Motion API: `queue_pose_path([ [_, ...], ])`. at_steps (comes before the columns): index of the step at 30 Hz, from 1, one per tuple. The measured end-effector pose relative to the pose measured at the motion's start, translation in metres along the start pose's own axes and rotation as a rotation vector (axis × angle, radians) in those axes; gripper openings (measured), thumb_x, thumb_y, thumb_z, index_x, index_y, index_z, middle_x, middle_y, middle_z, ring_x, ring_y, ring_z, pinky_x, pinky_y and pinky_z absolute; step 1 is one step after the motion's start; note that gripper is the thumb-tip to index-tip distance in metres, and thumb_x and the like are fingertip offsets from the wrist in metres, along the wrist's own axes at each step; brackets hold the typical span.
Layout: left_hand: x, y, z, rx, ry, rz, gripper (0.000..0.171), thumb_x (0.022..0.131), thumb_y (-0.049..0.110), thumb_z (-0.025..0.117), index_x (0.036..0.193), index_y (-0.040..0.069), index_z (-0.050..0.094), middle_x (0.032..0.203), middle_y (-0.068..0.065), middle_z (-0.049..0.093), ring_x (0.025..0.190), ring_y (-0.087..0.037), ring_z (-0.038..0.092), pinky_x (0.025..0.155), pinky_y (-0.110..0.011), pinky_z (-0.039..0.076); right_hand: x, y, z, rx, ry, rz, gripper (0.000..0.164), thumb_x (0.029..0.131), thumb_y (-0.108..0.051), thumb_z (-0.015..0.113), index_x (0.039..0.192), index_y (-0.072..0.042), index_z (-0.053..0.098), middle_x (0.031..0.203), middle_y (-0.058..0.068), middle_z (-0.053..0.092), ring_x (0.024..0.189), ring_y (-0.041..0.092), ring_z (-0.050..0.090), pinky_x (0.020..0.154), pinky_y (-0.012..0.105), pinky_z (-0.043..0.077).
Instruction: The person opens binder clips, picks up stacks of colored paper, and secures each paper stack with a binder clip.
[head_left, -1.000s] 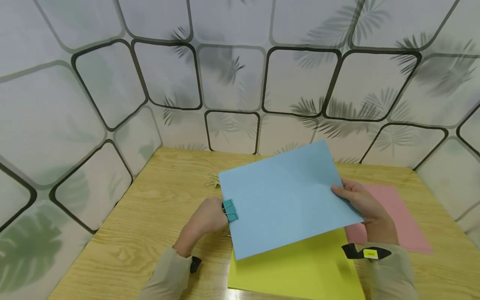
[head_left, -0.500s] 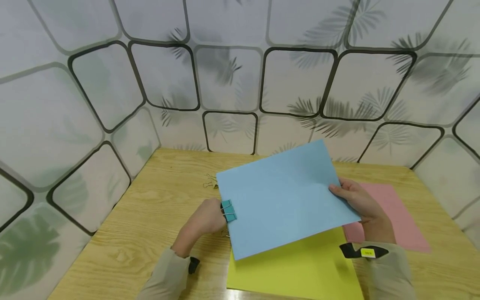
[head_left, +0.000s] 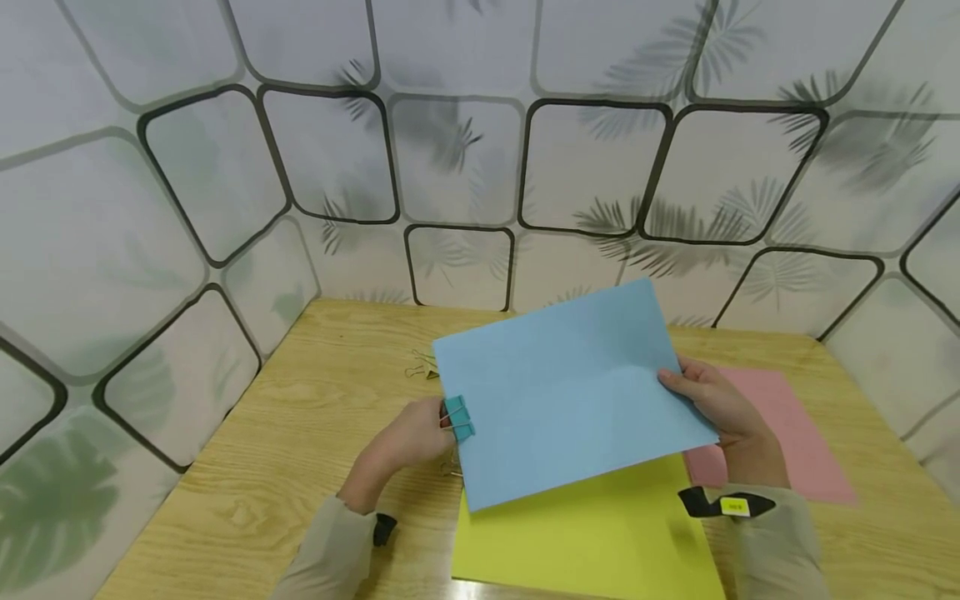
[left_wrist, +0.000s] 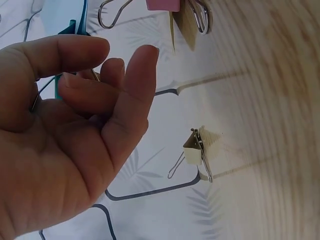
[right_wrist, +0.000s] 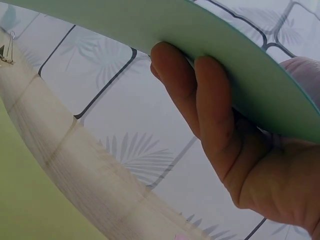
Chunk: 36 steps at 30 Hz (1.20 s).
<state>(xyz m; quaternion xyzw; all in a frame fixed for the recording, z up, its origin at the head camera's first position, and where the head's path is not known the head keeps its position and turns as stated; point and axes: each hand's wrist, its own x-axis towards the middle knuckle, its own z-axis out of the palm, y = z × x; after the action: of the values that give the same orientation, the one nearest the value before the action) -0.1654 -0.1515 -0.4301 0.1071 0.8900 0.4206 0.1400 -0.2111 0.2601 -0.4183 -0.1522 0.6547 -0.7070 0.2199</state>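
Observation:
A stack or sheet of blue paper (head_left: pixel 562 392) is held up at a tilt above the table. A teal binder clip (head_left: pixel 460 419) sits on its left edge, gripped by my left hand (head_left: pixel 415 431). In the left wrist view, the left hand (left_wrist: pixel 85 115) has its thumb and index finger at the clip, which is mostly hidden behind the fingers. My right hand (head_left: pixel 722 404) pinches the paper's right edge, thumb on top. From below, the right wrist view shows the right hand's fingers (right_wrist: pixel 215 100) supporting the paper's underside (right_wrist: pixel 125 25).
Yellow paper (head_left: pixel 592 533) lies beneath the blue paper on the wooden table (head_left: pixel 300 417). Pink paper (head_left: pixel 798 433) lies to the right. Near the left hand stand a cream binder clip (left_wrist: pixel 193 155) and a pink one (left_wrist: pixel 163 4). A patterned wall covering (head_left: pixel 465 158) borders the table.
The blue paper's lower left corner has risen slightly, and the teal clip has tilted a little with the left hand. The right hand keeps its hold.

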Motion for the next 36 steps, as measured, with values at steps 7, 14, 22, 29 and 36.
queue_pose_path([
  [7, -0.005, 0.000, -0.001, -0.004, -0.017, -0.080, 0.027, 0.083, -0.001, 0.049, 0.109, 0.002, 0.055, 0.068, -0.002, 0.044, 0.048, -0.013, 0.035, 0.047, -0.026, 0.034, 0.001, -0.001, 0.002, 0.015, -0.020, 0.003, 0.070, 0.109, -0.019, 0.040, 0.155, 0.004, -0.008, 0.107, 0.004, 0.073, 0.079, 0.023, 0.074, 0.068, 0.037, 0.060],
  [14, -0.009, 0.002, -0.004, -0.028, 0.027, -0.113, 0.019, 0.083, -0.002, 0.048, 0.101, 0.003, 0.053, 0.069, -0.003, 0.042, 0.049, -0.015, 0.037, 0.047, -0.027, 0.036, 0.001, -0.004, 0.005, 0.021, -0.023, 0.004, 0.069, 0.109, -0.019, 0.040, 0.156, 0.005, -0.004, 0.106, 0.006, 0.074, 0.080, 0.024, 0.074, 0.068, 0.038, 0.060],
  [22, -0.008, -0.004, -0.008, -0.038, -0.007, 0.002, 0.031, 0.089, 0.002, 0.050, 0.120, -0.004, 0.052, 0.085, -0.005, 0.053, 0.065, -0.014, 0.045, 0.058, -0.028, 0.039, -0.005, -0.010, 0.008, 0.012, 0.026, -0.025, 0.041, 0.108, -0.020, 0.043, 0.148, -0.017, 0.035, 0.105, 0.005, 0.073, 0.080, 0.022, 0.074, 0.069, 0.036, 0.060],
  [29, -0.007, -0.008, -0.019, -0.130, -0.163, 0.148, 0.023, 0.095, 0.017, 0.060, 0.092, 0.005, 0.041, 0.082, -0.005, 0.038, 0.068, -0.016, 0.034, 0.061, -0.029, 0.031, -0.012, -0.015, 0.003, 0.032, 0.035, -0.036, 0.038, 0.108, -0.020, 0.042, 0.146, -0.026, 0.040, 0.103, 0.004, 0.074, 0.079, 0.022, 0.074, 0.067, 0.037, 0.060],
  [36, -0.007, -0.004, -0.024, -0.234, -0.222, 0.150, 0.033, 0.099, 0.024, 0.058, 0.080, 0.006, 0.039, 0.071, -0.002, 0.043, 0.062, -0.016, 0.034, 0.060, -0.030, 0.030, -0.018, -0.014, -0.004, 0.070, -0.047, -0.105, 0.036, 0.110, -0.013, 0.033, 0.136, -0.032, 0.048, 0.106, 0.006, 0.073, 0.082, 0.024, 0.074, 0.069, 0.037, 0.060],
])
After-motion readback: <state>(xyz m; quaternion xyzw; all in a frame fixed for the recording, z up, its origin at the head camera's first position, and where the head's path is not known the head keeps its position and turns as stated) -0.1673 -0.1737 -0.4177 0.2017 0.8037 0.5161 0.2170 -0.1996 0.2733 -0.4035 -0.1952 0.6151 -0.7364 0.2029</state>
